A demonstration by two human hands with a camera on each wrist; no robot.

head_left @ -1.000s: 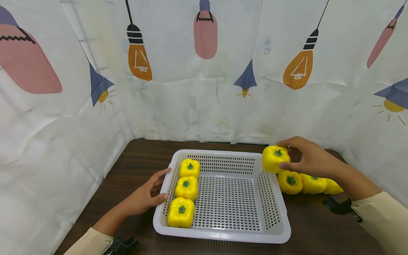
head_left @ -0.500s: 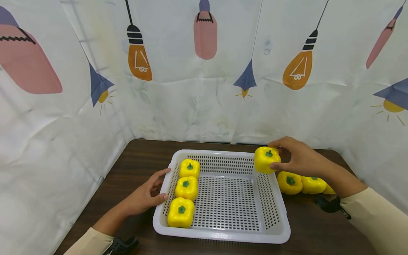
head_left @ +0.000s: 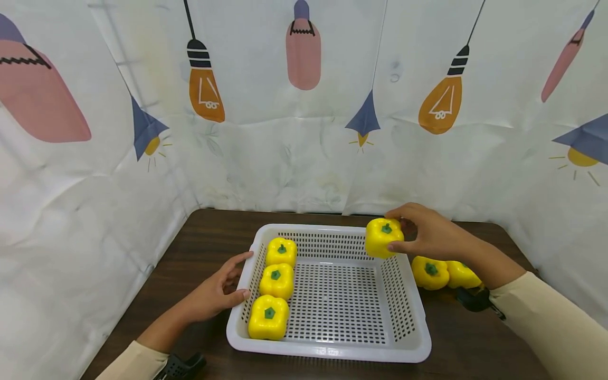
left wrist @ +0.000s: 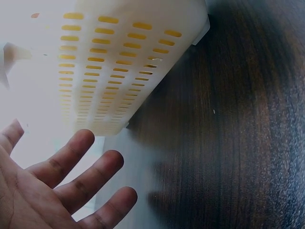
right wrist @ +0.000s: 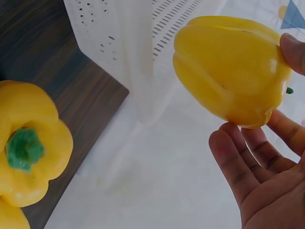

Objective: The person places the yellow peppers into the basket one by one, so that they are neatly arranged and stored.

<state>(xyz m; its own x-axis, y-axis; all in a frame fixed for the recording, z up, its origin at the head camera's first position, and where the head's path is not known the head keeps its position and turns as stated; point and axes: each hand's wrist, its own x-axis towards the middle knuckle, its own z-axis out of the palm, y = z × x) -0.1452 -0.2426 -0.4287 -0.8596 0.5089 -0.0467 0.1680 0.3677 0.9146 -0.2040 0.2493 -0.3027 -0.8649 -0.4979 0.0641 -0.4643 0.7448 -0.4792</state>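
My right hand (head_left: 424, 232) pinches a yellow bell pepper (head_left: 381, 238) with a green stem, thumb on one side and fingertips on the other. It holds the pepper over the far right corner of the white perforated basket (head_left: 328, 350). In the right wrist view the same bell pepper (right wrist: 231, 69) hangs beside the basket's wall. My left hand (head_left: 219, 293) is at the basket's left side, thumb and fingertips right at the rim, fingers spread loosely. Three yellow bell peppers (head_left: 277, 281) stand in a row along the basket's left wall inside.
More yellow bell peppers (head_left: 430, 273) lie on the dark wooden table (head_left: 467, 338) just right of the basket, partly hidden by my right forearm. Behind the table hangs a white sheet (head_left: 266, 163) printed with lamps and bulbs.
My right hand has moved left with the bell pepper, from beyond the basket's right rim to above its far right corner. My left hand has stayed at the rim.
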